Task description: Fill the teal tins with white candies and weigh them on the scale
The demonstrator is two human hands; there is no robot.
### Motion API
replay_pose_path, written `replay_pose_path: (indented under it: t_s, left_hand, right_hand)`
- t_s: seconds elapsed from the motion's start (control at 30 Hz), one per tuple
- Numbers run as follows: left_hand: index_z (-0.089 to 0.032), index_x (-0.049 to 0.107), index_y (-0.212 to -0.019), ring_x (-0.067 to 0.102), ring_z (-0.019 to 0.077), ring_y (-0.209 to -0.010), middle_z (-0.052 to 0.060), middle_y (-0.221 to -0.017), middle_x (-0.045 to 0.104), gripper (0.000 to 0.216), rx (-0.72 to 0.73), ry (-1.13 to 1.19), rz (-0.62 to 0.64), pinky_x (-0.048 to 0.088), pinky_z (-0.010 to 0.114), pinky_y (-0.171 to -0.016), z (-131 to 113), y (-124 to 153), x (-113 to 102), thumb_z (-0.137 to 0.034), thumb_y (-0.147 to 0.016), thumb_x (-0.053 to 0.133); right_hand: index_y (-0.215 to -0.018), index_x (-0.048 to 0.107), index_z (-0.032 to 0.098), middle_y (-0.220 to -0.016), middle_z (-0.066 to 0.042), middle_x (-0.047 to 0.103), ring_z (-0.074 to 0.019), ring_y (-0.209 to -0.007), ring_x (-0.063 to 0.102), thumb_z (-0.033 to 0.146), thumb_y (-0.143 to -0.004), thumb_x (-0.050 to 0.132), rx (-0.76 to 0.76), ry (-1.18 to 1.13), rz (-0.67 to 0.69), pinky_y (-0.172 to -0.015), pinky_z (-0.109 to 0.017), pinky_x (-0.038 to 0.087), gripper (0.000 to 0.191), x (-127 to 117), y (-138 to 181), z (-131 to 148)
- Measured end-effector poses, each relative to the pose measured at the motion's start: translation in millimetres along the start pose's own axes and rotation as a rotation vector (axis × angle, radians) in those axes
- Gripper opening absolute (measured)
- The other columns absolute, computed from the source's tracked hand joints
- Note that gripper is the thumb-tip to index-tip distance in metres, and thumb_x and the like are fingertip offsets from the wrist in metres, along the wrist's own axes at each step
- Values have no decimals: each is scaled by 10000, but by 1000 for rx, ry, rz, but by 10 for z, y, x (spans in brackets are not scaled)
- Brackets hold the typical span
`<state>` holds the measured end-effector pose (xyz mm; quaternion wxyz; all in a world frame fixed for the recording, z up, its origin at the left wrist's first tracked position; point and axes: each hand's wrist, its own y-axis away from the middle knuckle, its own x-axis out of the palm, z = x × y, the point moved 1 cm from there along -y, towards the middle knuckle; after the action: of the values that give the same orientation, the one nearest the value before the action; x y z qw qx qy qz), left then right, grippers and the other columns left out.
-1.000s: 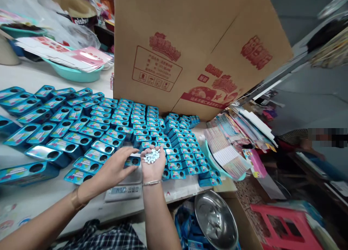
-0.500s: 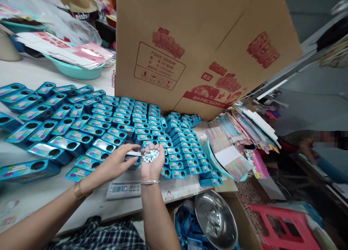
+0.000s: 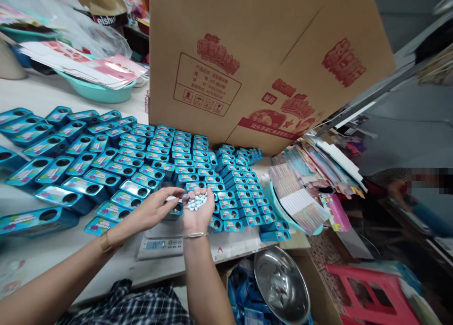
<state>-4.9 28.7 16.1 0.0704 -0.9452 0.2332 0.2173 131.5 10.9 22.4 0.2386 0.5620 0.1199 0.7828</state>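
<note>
My right hand is turned palm up and cupped, its fingers curled round a heap of small pale blue-white candies. Beside it, my left hand reaches in from the left with fingers stretched out and parted, the fingertips close to the right palm. A narrow white strip shows between the left fingers; what it belongs to I cannot make out. Below the hands, a blue tin is partly hidden, over a white digital scale with a lit display. Its digits are blurred.
Rows of blue tins with round holes spread over the white table. Behind them stands a large cardboard box. At right are a teal basin, a metal bowl and a red stool. Another person's arm shows far right.
The left fingers have shifted slightly, and less of the white strip shows. The scale's displayed digits have changed. The right hand stays in place with the candies.
</note>
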Motion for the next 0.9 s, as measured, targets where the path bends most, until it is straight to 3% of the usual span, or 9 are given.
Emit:
replay_pose_path:
  t_s: [0.27,0.53,0.9]
  left_hand:
    - [-218,625,-1246,597,277,-1210,87,-1306,659,546,-49,53,-25,457,410,-1068,-23,111,-169,-605,-887,482]
    - [-276,636,-1205,628,277,-1152,74,-1244,688,480,-14,-45,-147,495,448,-1014,25,303,-382,-606,-877,523]
    - [-263,669,-1136,618,278,-1100,89,-1138,691,338,213,-401,-238,478,432,-969,107,379,-342,-477,-930,508]
  right_hand:
    - [-670,345,223,-588,78,408,-70,-512,384,232,-834,525,224,-123,169,-474,-161,358,244,-79,-38,230]
    - [-660,336,229,-590,71,420,-73,-519,404,195,-856,492,166,-203,163,-462,-158,377,253,-47,72,456]
    - [-658,347,227,-586,80,424,-70,-518,397,190,-844,519,129,-134,224,-469,-155,369,257,-103,66,494]
